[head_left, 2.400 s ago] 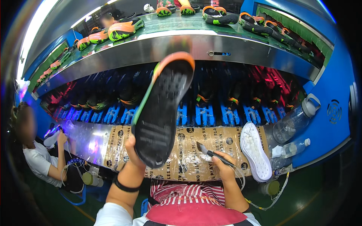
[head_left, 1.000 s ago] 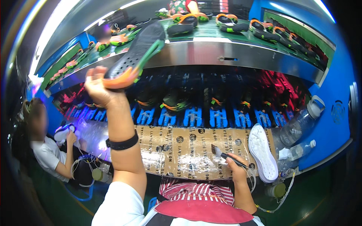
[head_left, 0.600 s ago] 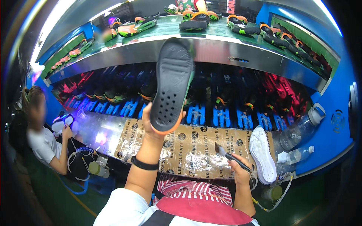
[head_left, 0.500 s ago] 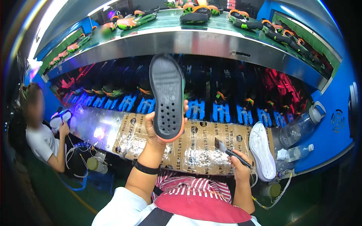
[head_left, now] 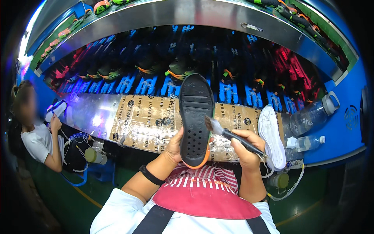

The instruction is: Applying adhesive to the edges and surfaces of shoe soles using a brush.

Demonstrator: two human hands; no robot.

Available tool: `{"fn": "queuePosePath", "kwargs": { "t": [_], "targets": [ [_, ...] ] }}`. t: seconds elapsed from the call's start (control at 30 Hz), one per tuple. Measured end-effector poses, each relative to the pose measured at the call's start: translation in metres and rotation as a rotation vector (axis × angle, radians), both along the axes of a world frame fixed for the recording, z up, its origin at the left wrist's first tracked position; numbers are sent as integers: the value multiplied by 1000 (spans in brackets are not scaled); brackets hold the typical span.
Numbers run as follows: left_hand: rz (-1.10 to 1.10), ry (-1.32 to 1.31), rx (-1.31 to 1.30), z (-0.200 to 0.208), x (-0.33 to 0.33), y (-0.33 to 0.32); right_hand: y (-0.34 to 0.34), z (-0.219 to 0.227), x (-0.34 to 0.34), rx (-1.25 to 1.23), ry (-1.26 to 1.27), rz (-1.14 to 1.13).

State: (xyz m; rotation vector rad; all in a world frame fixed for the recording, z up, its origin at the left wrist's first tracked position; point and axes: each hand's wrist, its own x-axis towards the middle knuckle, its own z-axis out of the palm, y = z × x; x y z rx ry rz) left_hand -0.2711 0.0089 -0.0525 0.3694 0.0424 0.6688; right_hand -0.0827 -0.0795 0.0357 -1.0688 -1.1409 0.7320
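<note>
A shoe upper [head_left: 196, 105] stands nearly upright above the bench, its black underside with a patch of round holes turned toward me. Orange and green show along its edge. My left hand [head_left: 174, 147] is closed around its lower end, with most of the fingers hidden behind it. In my right hand [head_left: 250, 150], a brush [head_left: 225, 133] with a dark handle is gripped. Its bristle tip lies at the right edge of the underside; whether it touches cannot be told. A white shoe sole [head_left: 271, 136] lies just beyond my right hand.
Cardboard under clear film [head_left: 150, 121] covers the bench middle. On the right are a large clear jug [head_left: 309, 119] and a small bottle [head_left: 308, 143]. Behind run blue racks [head_left: 230, 93] under a metal-edged conveyor [head_left: 171, 17] with shoes. At far left, a person [head_left: 41, 142] holds a shoe part.
My left hand has brought the shoe upper down and to the right. My right hand has raised the brush leftward to the underside's edge. The whole view has tilted downward.
</note>
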Motion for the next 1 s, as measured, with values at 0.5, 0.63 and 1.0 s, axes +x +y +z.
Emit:
{"fn": "queuePosePath", "kwargs": {
  "t": [0.5, 0.63, 1.0],
  "targets": [
    [-45, 36, -64, -18, 4, -22, 12, 11, -25, 303, -581, 141],
    [40, 178, -69, -16, 11, -22, 11, 1, -25, 285, -627, -33],
    [192, 54, -53, -24, 6, -10, 3, -13, -35, 271, -507, 42]
  ]
}}
